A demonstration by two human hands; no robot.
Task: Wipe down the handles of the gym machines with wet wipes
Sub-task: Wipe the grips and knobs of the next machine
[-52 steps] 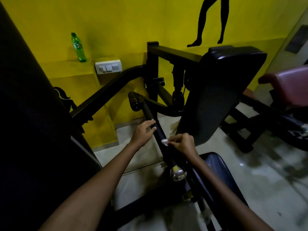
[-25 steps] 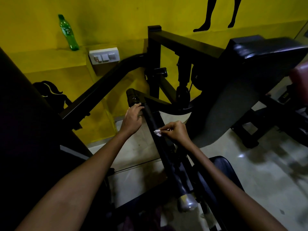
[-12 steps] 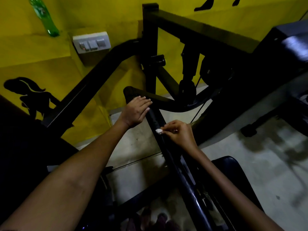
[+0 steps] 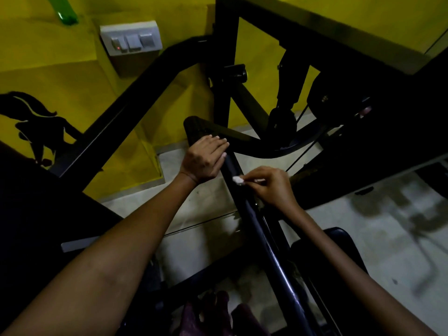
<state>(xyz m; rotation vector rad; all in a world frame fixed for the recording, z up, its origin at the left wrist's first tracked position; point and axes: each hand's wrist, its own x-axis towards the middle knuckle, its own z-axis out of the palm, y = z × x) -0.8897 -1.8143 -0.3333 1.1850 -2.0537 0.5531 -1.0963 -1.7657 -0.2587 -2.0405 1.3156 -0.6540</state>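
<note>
Two hands, one wipe, one handle bar. Handle bar (image 4: 244, 209) is black, glossy and round, running up between both forearms to a ribbed grip end. Right hand (image 4: 274, 186) pinches a small crumpled white wet wipe (image 4: 238, 180) against the bar. Left hand (image 4: 206, 157) rests flat on the grip just beyond, fingers straight and together. Farther, up-left: one white switch plate (image 4: 132, 37), one green bottle (image 4: 63, 9) on the yellow wall (image 4: 60, 69).

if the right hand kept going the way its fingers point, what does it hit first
The right hand pinches a small white wet wipe and points left, at the long black handle bar. The wipe seems to be at the bar already, so that comes first, though depth is unclear.
</note>
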